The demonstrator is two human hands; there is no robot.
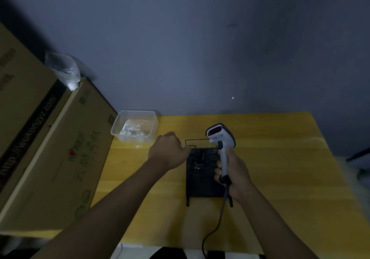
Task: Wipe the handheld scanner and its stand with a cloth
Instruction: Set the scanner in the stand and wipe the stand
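On the yellow table [280, 158], near its middle, we see the black stand [202, 178] lying flat, with a thin wire loop at its far edge. Our right hand [235, 175] grips the white handle of the handheld scanner [220, 138], fingers wrapped round it, and holds it upright just above the right side of the stand; its head, with a red window, tilts toward the far left. The scanner's grey cable [217, 224] runs from the base of the handle down over the near edge of the table.

Our left hand [170, 151] is curled into a loose fist at the stand's far left corner, touching or just over it. We cannot tell whether it grasps anything, as the fingers are turned away from us.

Farther left, at the table's far edge, stands a clear plastic container [134, 126] with something pale and crumpled inside. Large cardboard boxes [50, 148] fill the left side, with a clear plastic bag [64, 68] on top. Behind all this is a grey wall [200, 38].
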